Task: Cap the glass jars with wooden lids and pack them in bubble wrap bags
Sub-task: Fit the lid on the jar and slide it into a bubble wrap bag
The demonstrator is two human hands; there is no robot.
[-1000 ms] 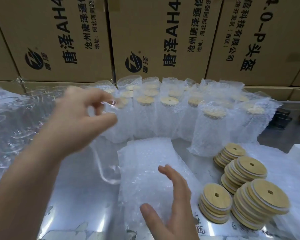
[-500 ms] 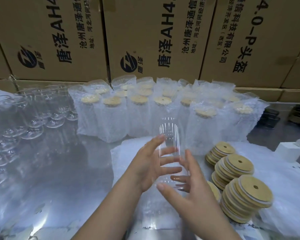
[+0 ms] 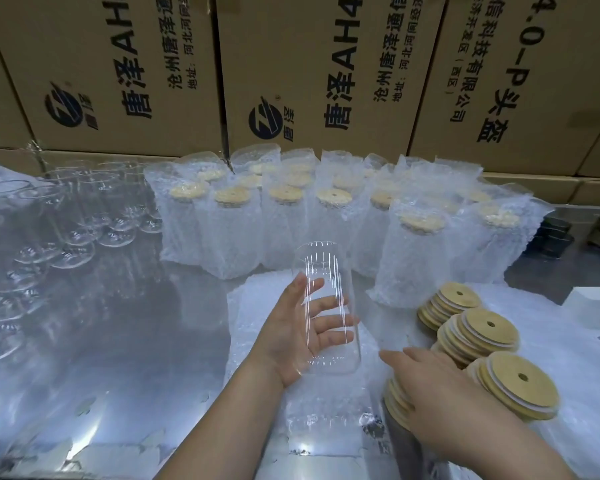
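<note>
Left hand (image 3: 293,332) cupping upright glass jar (image 3: 326,306), right hand (image 3: 430,382) flat on wooden lids (image 3: 397,403)

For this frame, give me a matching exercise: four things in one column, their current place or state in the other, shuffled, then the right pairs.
Things:
1. glass jar
2. right hand
3. wrapped jars
4. bare glasses

Places or states:
A. grouped at the far left of the table
B. resting on the nearest stack of wooden lids
C. upright in the left hand, uncapped
D. capped, in bubble wrap bags, lined up before the cardboard boxes

Pairs: 1-C, 2-B, 3-D, 4-A
</note>
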